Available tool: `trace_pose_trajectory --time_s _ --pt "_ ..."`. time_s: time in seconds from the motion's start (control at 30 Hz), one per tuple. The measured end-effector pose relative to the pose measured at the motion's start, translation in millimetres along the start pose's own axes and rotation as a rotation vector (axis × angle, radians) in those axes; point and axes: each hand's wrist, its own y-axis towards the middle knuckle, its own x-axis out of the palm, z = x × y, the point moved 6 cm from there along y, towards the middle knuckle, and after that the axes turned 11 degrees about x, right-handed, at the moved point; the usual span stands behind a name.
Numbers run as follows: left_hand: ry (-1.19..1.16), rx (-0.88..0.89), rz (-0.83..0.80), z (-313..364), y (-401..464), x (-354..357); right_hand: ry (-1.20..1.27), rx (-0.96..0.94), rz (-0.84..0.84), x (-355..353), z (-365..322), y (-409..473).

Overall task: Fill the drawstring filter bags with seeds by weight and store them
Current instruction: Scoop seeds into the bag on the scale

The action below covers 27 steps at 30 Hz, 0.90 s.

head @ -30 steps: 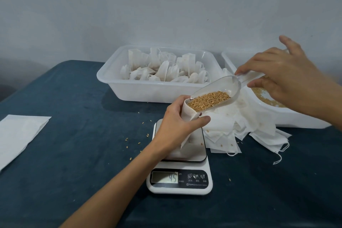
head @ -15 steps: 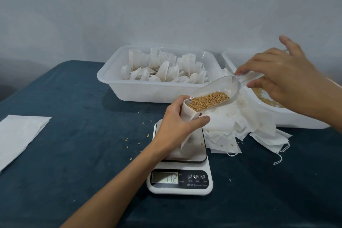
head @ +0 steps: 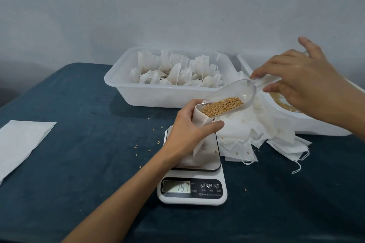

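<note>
My left hand (head: pixel 189 130) grips a white filter bag (head: pixel 199 119) upright on the platform of a white kitchen scale (head: pixel 192 183), keeping its mouth open. My right hand (head: pixel 300 81) pinches the handle of a clear plastic scoop (head: pixel 235 92) tilted down, its lip resting in the bag's mouth. Golden seeds (head: pixel 222 105) lie in the scoop's lower end. The scale's display shows about 15.7.
A white tub (head: pixel 158 94) of filled, tied bags stands behind the scale. At right a second white tub (head: pixel 308 122) holds loose seeds. A heap of empty drawstring bags (head: pixel 262 134) lies between them. A folded white sheet (head: pixel 21 140) lies at left. Stray seeds dot the blue cloth.
Seeds have slid from the scoop into the bag, leaving fewer in the scoop. The scale reading rose from about 9.5 to 11.2 to 15.7. Both hands stayed nearly in place.
</note>
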Motion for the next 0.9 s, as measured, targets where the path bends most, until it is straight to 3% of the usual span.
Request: trace_pose_trajectory --time_s 0.9 --pt "0.01 -0.022 0.0 -1.2 -0.3 -0.1 -0.001 0.001 0.003 -1.7 -0.6 1.0"
